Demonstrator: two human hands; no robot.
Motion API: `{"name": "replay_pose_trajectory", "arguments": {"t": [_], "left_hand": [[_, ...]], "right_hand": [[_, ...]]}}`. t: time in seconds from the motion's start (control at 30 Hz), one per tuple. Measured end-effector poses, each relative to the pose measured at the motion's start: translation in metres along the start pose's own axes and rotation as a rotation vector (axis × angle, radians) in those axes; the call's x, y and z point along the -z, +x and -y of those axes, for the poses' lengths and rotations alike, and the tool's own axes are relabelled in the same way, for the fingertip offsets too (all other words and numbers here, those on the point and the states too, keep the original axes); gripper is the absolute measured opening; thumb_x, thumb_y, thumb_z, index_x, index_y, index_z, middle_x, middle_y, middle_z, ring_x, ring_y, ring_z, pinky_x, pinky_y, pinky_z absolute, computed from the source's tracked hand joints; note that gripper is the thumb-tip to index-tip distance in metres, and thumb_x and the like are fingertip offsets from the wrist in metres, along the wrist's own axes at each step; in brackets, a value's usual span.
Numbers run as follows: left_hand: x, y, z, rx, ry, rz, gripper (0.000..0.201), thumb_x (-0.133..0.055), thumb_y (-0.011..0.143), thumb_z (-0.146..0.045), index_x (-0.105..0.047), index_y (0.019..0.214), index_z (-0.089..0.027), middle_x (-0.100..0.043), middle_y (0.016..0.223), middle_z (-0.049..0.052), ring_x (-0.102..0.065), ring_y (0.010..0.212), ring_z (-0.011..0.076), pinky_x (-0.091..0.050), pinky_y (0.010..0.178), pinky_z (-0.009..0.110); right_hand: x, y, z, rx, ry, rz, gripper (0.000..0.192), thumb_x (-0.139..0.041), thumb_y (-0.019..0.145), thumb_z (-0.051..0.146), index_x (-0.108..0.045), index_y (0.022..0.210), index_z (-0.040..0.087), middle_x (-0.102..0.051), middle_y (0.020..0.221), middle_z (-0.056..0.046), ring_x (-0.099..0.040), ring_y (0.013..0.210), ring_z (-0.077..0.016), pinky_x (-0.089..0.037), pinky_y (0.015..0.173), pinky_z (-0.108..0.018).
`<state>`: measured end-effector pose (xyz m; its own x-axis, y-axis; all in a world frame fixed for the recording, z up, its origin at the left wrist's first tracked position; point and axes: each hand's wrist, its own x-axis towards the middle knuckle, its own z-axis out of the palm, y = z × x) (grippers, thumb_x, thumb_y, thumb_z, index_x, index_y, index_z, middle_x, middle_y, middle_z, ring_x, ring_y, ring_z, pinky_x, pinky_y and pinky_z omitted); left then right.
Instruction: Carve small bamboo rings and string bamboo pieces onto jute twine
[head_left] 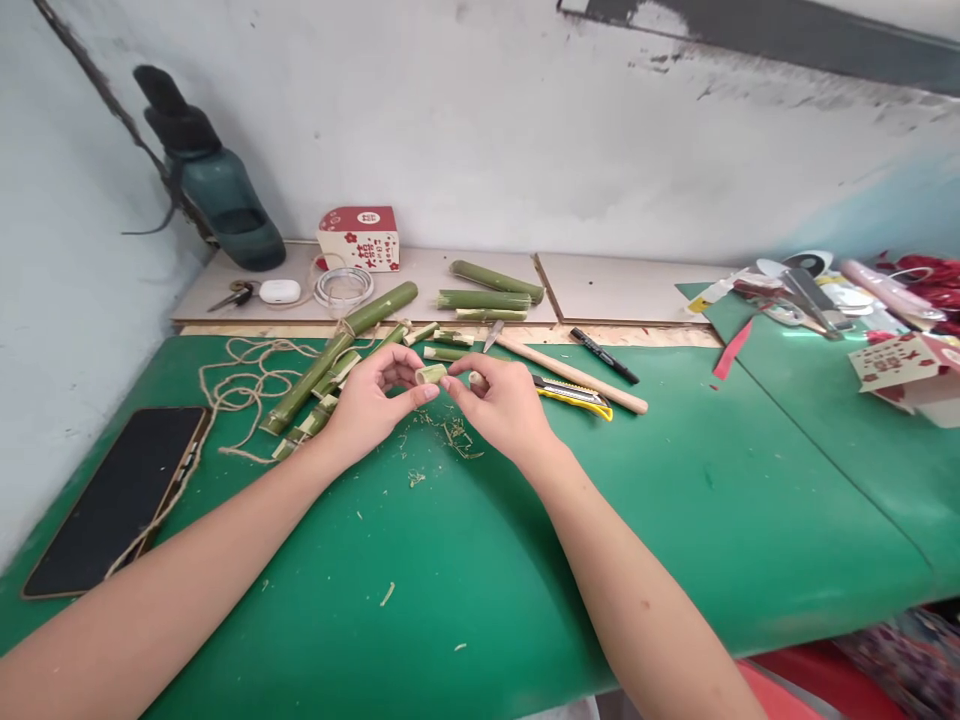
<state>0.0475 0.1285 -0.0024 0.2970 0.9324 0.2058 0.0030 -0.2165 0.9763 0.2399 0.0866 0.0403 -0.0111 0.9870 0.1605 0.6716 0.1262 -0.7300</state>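
Observation:
A short, pale bamboo piece (pixel 430 374) is pinched between the thumb and fingers of my left hand (pixel 379 398). My right hand (pixel 499 400) has its thumb and forefinger closed at the right end of the same piece. A small round pale end (pixel 476 379) shows in the curl of my right hand; whether it is gripped there is unclear. Thin bamboo shavings (pixel 454 435) lie on the green table below my hands. Just right of my right hand lie a yellow utility knife (pixel 574 395) and a wooden-handled tool (pixel 577 370), its metal tip pointing left.
Cut bamboo lengths (pixel 352 345) and loose twine (pixel 251 375) lie to the left, near a dark tablet (pixel 120 500). Behind are more bamboo sticks (pixel 484 299), a black marker (pixel 604 355), a red-white box (pixel 360 240) and a bottle (pixel 229 200). Assorted items crowd the right.

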Motion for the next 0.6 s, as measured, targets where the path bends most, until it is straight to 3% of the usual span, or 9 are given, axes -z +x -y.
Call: {"name": "replay_pose_trajectory", "arguments": {"t": [0.37,0.6], "left_hand": [[0.0003,-0.0026,0.0016,0.007,0.014,0.045,0.034,-0.087,0.078,-0.033,-0.066,0.1,-0.019,-0.068,0.084,0.0,-0.068,0.079,0.0158,-0.056,0.076,0.029],[0.002,-0.0027,0.0021,-0.053,0.038,0.046,0.029,-0.083,0.082,-0.029,-0.068,0.105,-0.019,-0.071,0.098,0.004,-0.068,0.089,0.0169,-0.057,0.088,0.033]], "right_hand": [[-0.0016,0.0036,-0.008,-0.017,-0.006,-0.065,0.011,-0.059,0.086,0.025,-0.065,0.078,0.022,-0.046,0.055,0.004,-0.036,0.054,-0.0133,-0.028,0.06,-0.028],[-0.0014,0.0016,-0.0023,-0.009,0.013,0.015,0.025,-0.061,0.093,0.041,-0.072,0.085,0.02,-0.041,0.052,0.006,-0.033,0.052,-0.0117,-0.026,0.057,-0.028]]}}
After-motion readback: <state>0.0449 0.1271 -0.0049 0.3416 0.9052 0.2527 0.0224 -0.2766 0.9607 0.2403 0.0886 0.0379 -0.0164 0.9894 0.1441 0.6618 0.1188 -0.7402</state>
